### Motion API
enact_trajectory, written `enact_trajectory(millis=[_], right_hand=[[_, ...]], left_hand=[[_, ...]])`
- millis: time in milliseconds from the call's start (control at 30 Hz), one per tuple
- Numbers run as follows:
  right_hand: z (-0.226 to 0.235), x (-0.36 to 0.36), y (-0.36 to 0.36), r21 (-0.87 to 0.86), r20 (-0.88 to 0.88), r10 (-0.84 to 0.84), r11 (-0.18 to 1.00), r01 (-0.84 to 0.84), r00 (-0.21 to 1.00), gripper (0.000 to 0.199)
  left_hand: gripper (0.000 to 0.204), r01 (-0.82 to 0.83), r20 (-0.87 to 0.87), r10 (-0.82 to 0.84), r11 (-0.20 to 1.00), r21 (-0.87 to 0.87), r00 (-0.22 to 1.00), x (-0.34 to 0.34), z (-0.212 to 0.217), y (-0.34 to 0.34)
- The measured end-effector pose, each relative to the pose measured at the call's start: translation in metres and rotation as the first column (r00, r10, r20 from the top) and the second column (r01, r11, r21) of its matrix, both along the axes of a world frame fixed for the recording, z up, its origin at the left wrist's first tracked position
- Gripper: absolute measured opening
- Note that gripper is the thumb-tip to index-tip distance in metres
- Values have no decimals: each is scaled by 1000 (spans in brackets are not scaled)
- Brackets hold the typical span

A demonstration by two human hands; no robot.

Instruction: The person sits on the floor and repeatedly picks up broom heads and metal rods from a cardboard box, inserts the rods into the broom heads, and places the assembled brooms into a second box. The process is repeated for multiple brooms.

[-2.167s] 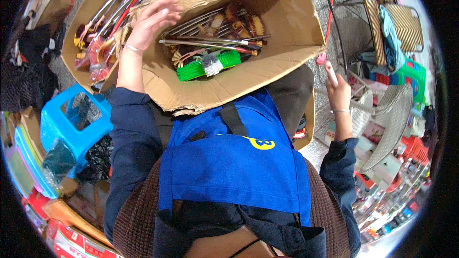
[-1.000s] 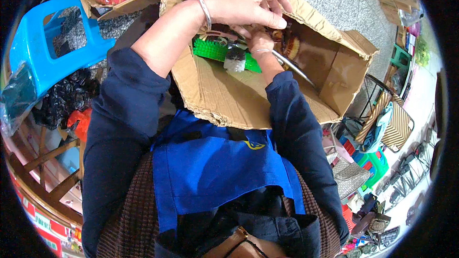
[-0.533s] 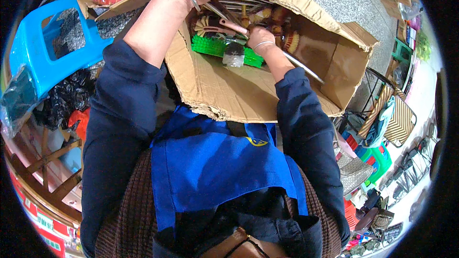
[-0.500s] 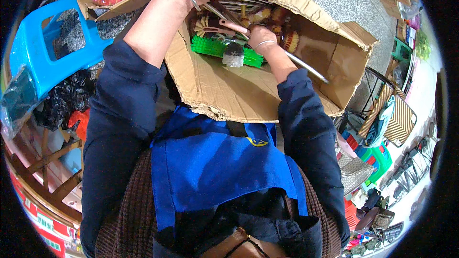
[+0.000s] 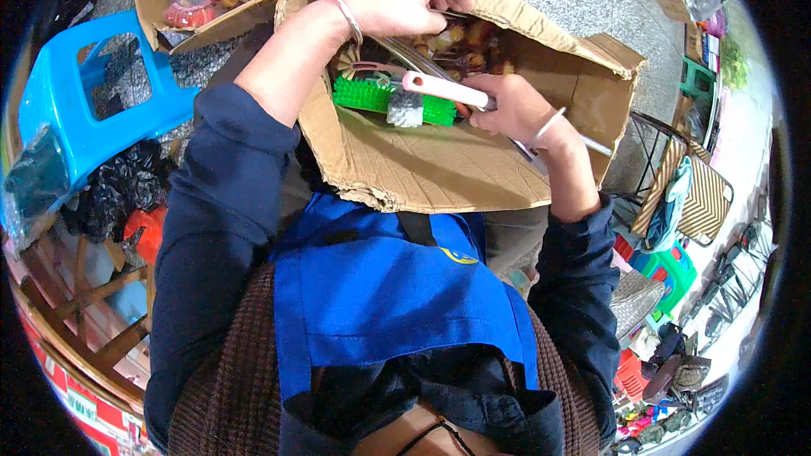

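Inside an open cardboard box (image 5: 439, 173) lie a green bristled brush head (image 5: 361, 95), a grey-and-white tuft (image 5: 405, 108) and several metal rods. My right hand (image 5: 517, 110) is closed round a metal rod with a pale pink handle (image 5: 443, 87), which points left and up. Metal ends stick out past that hand on its right; whether all belong to one piece I cannot tell. My left hand (image 5: 401, 2) hovers at the box's far left rim with bent fingers and the thumb apart, and nothing shows in its grasp. Brown-yellow brush heads (image 5: 473, 46) lie deeper in the box, partly in shadow.
A second cardboard box (image 5: 221, 29) with red packaged brushes stands at the far left. Beside it is a blue plastic stool (image 5: 68, 118), with black plastic bags (image 5: 122, 190) below. To the right stands a striped chair (image 5: 693, 203) with a cloth on it.
My right hand has lifted from deep in the box, moving right and nearer with the pink-handled rod. My left hand has drawn back from the far flap and bent its fingers.
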State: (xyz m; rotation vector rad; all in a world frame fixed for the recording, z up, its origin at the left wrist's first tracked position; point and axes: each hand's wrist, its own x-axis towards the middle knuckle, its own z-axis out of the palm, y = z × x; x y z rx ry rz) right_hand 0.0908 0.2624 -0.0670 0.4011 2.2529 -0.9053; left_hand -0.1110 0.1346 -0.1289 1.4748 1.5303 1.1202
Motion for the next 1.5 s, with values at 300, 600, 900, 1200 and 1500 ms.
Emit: enact_trajectory(millis=[300,600,900,1200,1500], right_hand=[[87,-7,14,-424,169,-405,793,437,898,52],[93,-17,20,-382,-379,-802,590,711,462,35],[136,-12,9,-608,-495,-811,579,543,312,36],[136,-17,-6,-565,-557,-745,664,490,367,35],[140,-14,-4,-423,-689,-697,609,670,199,30]], left_hand=[[57,344,-9,-344,939,17,939,23,14,-7],[19,131,110,-129,991,-14,985,23,13,-5],[16,121,99,-117,992,-39,988,21,17,-4],[17,109,130,-100,992,-65,986,21,18,-6],[15,83,200,-70,995,-58,977,17,8,-4]])
